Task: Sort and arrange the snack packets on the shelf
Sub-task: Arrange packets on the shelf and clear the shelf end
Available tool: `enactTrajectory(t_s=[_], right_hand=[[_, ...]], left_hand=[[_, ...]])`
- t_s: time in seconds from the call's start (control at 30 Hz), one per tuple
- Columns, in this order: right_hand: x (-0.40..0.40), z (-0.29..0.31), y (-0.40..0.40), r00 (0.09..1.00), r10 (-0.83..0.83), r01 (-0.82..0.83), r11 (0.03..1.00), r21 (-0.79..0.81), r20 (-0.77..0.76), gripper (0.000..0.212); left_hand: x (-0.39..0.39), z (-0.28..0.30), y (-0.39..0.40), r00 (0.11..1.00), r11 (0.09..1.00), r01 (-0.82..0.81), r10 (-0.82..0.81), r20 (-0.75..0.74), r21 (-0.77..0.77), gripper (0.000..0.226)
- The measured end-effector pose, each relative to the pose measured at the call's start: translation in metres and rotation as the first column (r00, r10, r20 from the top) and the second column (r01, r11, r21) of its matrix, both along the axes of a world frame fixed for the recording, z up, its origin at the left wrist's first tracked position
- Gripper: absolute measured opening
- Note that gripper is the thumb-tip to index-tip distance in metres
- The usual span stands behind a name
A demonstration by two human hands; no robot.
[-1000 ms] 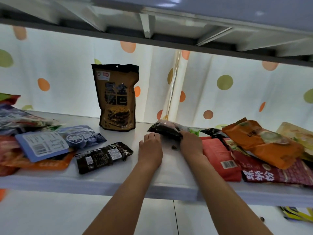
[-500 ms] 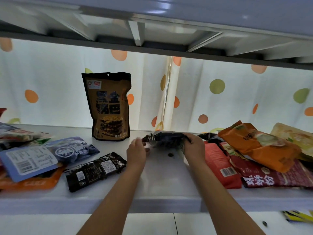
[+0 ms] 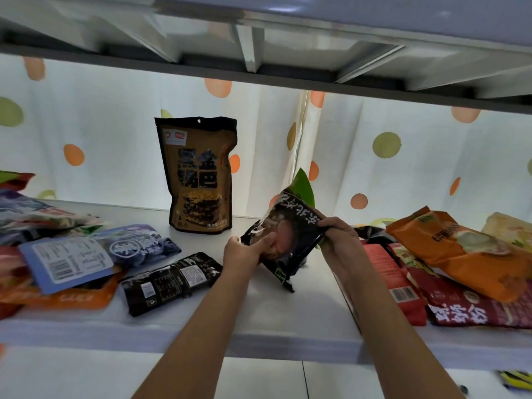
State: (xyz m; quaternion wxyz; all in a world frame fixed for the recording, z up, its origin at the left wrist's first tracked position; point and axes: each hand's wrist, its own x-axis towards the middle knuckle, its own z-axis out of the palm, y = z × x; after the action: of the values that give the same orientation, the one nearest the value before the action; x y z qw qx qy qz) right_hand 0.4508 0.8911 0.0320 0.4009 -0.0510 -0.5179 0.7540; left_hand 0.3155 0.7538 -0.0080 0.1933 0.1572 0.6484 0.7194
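The shelf point(image 3: 178, 318) spans the view, a dotted curtain point(image 3: 403, 174) behind it. At 3 o'clock a heap of packets is topped by an orange bag point(image 3: 460, 249); at 9 o'clock another heap carries a blue packet point(image 3: 69, 263). A brown pouch point(image 3: 201, 174) stands upright at 11 o'clock. A flat black pack point(image 3: 169, 283) lies at 8 o'clock. At centre a dark packet point(image 3: 290, 234) is held tilted above the shelf: the left hand point(image 3: 244, 251) pinches its lower left edge, and the right hand's point(image 3: 339, 240) fingers curl round its right edge.
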Motion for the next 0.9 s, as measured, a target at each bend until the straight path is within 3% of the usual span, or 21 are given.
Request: enactTrajectory(t_s=[0.1,0.2,0.3,0.43,0.53,0.67,0.77,0.9], right_hand=[[0.004,0.0,0.004,0.99,0.116,-0.123,0.989,-0.079,-0.079,0.056],[0.01,0.003,0.008,0.973,0.149,-0.171,0.978,-0.117,-0.177,0.042],[0.012,0.003,0.01,0.984,0.064,-0.095,0.977,-0.189,-0.167,0.05],[0.017,0.011,0.009,0.994,-0.103,0.086,0.94,-0.331,-0.033,0.046],[0.018,0.013,0.001,0.982,-0.162,0.182,0.944,-0.275,0.095,0.029],[0.011,0.0,0.001,0.966,-0.117,0.15,0.98,-0.13,0.231,0.054],[0.011,-0.004,0.003,0.962,-0.116,0.141,0.986,-0.087,0.247,0.064],[0.012,0.008,-0.013,0.985,-0.034,0.051,0.994,-0.101,0.168,0.028]], left_hand=[[0.006,0.002,-0.005,0.991,0.988,0.064,-0.079,0.104,0.139,0.112],[0.019,0.01,-0.007,0.982,0.967,0.145,-0.167,0.092,0.209,0.096],[0.024,0.013,-0.005,0.99,0.97,0.107,-0.125,0.072,0.218,0.08],[0.022,0.014,-0.005,1.0,0.975,-0.009,0.011,-0.009,0.22,0.059],[0.022,0.016,-0.005,0.999,0.952,-0.036,0.024,0.044,0.303,0.034],[0.024,0.02,-0.006,0.994,0.918,-0.042,-0.003,0.111,0.395,0.026],[0.027,0.021,-0.008,0.997,0.906,0.004,-0.038,0.07,0.424,0.02],[0.035,0.025,-0.015,0.996,0.93,0.042,-0.008,-0.094,0.366,0.028]])
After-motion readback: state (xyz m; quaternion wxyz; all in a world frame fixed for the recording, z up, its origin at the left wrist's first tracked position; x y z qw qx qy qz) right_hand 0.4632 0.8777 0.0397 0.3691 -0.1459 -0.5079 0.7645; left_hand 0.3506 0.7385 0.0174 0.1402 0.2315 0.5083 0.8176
